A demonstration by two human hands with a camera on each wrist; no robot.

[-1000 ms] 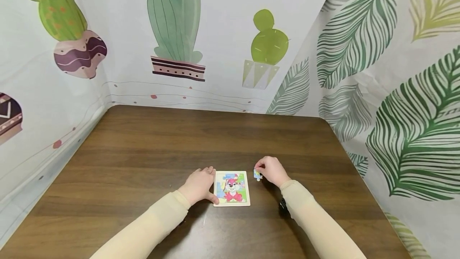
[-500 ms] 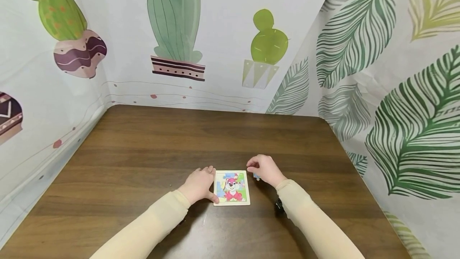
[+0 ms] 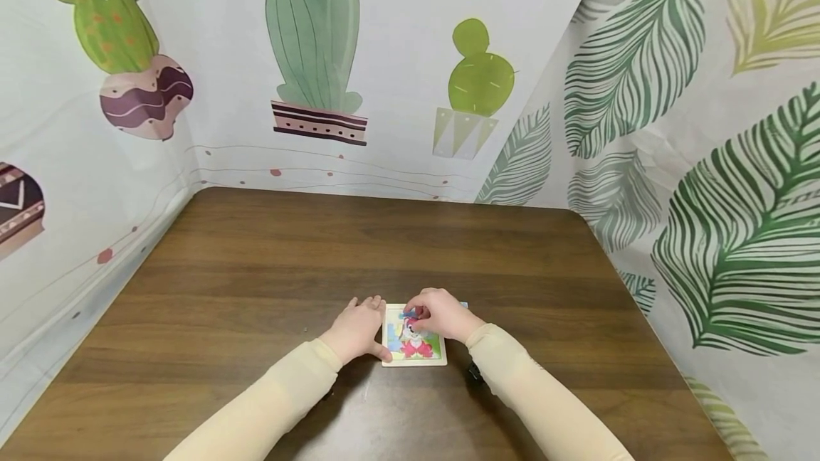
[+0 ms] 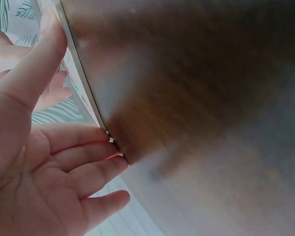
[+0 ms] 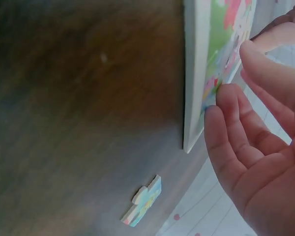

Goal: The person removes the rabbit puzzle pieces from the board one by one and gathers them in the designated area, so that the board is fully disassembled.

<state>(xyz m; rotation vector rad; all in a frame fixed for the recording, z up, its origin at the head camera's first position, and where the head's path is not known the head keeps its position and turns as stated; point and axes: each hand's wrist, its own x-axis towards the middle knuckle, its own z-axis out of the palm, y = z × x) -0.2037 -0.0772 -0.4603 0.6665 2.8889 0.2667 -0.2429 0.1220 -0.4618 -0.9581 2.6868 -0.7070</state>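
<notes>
A square jigsaw puzzle (image 3: 416, 349) in a pale frame shows a pink cartoon animal in the head view. My left hand (image 3: 354, 329) lies along the frame's left side, thumb at the near corner and fingertips at the far one. In the left wrist view its fingers (image 4: 88, 147) are extended against the frame's edge. My right hand (image 3: 442, 313) is over the upper puzzle; its bent fingers (image 5: 217, 132) touch the surface, the thumb apart, and no piece shows between them. A loose jigsaw piece (image 5: 145, 202) lies on the table beside the frame.
The brown wooden table (image 3: 359, 247) carries the puzzle near its front middle. Printed cloth walls (image 3: 410, 77) with cacti and leaves stand along the back and sides. Both sleeved forearms reach in from the front.
My right hand has let go of the loose jigsaw piece right of the frame and moved left onto the puzzle. The left hand keeps its place at the frame.
</notes>
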